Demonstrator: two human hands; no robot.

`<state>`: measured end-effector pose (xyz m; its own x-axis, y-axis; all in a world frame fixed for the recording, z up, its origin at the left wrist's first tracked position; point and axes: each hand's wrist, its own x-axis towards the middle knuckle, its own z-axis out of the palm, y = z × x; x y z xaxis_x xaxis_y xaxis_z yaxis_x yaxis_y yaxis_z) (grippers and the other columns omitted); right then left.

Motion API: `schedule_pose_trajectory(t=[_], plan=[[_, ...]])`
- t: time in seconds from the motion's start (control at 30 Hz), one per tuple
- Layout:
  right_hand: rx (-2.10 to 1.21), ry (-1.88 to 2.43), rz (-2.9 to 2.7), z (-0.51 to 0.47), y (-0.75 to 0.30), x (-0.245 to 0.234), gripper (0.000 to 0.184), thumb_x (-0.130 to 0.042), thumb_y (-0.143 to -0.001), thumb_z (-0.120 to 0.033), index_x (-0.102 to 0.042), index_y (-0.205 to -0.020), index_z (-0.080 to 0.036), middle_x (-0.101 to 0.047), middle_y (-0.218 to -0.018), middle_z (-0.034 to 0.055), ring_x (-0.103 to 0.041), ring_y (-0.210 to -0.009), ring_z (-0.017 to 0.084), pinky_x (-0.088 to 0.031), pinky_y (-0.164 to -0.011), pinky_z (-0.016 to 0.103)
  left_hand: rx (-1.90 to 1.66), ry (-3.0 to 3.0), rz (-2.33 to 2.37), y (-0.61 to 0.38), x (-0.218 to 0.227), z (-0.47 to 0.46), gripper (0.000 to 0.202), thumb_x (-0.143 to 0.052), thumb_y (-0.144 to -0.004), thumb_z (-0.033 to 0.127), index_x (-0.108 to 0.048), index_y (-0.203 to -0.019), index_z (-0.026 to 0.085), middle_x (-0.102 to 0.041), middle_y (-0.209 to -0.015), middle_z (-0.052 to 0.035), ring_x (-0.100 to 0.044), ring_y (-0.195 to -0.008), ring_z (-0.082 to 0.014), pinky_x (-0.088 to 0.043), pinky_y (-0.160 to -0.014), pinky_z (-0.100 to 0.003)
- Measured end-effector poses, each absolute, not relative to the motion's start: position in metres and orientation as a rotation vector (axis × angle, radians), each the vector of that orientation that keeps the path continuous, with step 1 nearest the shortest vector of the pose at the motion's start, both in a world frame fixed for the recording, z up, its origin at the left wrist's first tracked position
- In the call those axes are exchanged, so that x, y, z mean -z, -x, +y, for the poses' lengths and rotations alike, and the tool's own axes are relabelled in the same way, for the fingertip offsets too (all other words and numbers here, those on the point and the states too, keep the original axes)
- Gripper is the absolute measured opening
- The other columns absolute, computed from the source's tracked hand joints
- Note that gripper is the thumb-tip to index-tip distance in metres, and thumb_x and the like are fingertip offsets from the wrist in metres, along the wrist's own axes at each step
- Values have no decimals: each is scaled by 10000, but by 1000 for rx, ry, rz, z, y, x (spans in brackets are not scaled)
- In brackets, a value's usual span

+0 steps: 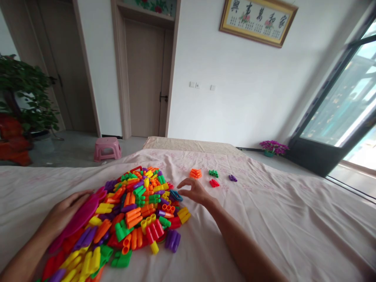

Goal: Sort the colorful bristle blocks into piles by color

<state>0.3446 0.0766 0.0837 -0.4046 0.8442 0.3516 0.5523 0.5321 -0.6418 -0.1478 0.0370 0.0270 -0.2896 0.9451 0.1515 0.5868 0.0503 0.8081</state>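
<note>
A big pile of colourful plastic tube blocks (138, 211) lies on a pink bedsheet (279, 219). My left hand (66, 211) rests flat on a large magenta plastic piece (79, 217) at the pile's left edge, fingers stretched out. My right hand (195, 191) hovers at the pile's right edge, fingers spread and slightly curled, holding nothing. Just beyond it lie four small sorted groups: orange blocks (195, 173), green blocks (213, 173), red blocks (214, 183) and purple blocks (232, 178).
A pink stool (107, 148) stands on the floor past the bed. A brown door (145, 78) is behind it, a leafy plant (25, 94) at the left. A purple flower pot (273, 148) sits by a large window (343, 102).
</note>
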Motion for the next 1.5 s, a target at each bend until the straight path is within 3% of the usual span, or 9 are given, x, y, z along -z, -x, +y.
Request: schedule_pose_trajectory(t=[0.13, 0.27, 0.47, 0.8, 0.93, 1.03, 1.23, 1.37, 1.5], plan=[[-403, 1151, -2314, 61, -329, -82, 294, -857, -674, -375, -762, -921, -250, -747, -926, 13, -642, -872, 203, -447, -791, 293, -1133, -1453, 1853, 152, -26, 39, 479, -491, -859, 557, -677, -1140, 216, -728, -1205, -44, -643, -1171, -296, -454, -1075, -391], [-398, 1241, -2219, 64, -332, -75, 127, -733, -795, -270, -749, -910, -220, -731, -870, 21, -622, -798, 178, -421, -720, 275, -1164, -1458, 1870, 151, -26, 39, 455, -521, -835, 551, -699, -1097, 224, -747, -1153, -33, -659, -1136, -304, -470, -1046, -395], [-878, 1218, -1630, 65, -336, -81, 246, -618, -851, -382, -709, -888, -157, -696, -764, 35, -590, -664, 145, -403, -598, 248, -1202, -1456, 1895, 149, -29, 39, 414, -543, -799, 533, -728, -1001, 222, -773, -1053, -28, -691, -1065, -302, -524, -948, -360], [-1376, 915, -1588, 25, -289, -97, 360, -704, -798, -487, -741, -956, -166, -692, -735, 18, -577, -618, 117, -430, -592, 247, -1087, -1456, 1865, 151, -33, 38, 548, -528, -828, 560, -655, -1189, 169, -707, -1234, -67, -618, -1189, -274, -388, -1112, -351], [-1218, 1007, -1657, 30, -287, -92, 349, -629, -855, -451, -728, -1060, -186, -736, -894, 46, -643, -715, 155, -487, -645, 282, -1087, -1464, 1874, 153, -30, 39, 542, -536, -829, 566, -658, -1184, 175, -708, -1233, -56, -620, -1182, -272, -396, -1101, -330], [-835, 1200, -1826, 44, -300, -84, 264, -650, -834, -329, -741, -1042, -196, -739, -988, 65, -661, -822, 189, -509, -744, 320, -1080, -1468, 1886, 152, -31, 38, 527, -527, -835, 552, -661, -1180, 177, -706, -1239, -59, -613, -1194, -273, -390, -1106, -343], [-411, 1256, -2238, 45, -311, -74, 388, -741, -779, -270, -715, -1166, -256, -736, -1108, 48, -634, -1028, 250, -477, -901, 350, -1079, -1468, 1896, 147, -38, 34, 524, -515, -831, 543, -667, -1174, 177, -715, -1223, -52, -620, -1188, -283, -397, -1107, -369], [-338, 1199, -2267, 41, -306, -77, 348, -703, -804, -218, -719, -1148, -267, -746, -1070, 41, -646, -1001, 243, -475, -897, 339, -1130, -1499, 1916, 144, -39, 34, 466, -504, -839, 494, -696, -1105, 162, -742, -1160, -49, -637, -1161, -298, -415, -1091, -370], [-275, 1288, -2113, 57, -321, -78, 385, -687, -802, -204, -685, -1184, -254, -742, -1054, 50, -663, -929, 224, -495, -840, 330, -1146, -1524, 1931, 142, -40, 33, 425, -508, -831, 500, -726, -1037, 198, -766, -1097, -40, -677, -1096, -299, -521, -954, -340]])
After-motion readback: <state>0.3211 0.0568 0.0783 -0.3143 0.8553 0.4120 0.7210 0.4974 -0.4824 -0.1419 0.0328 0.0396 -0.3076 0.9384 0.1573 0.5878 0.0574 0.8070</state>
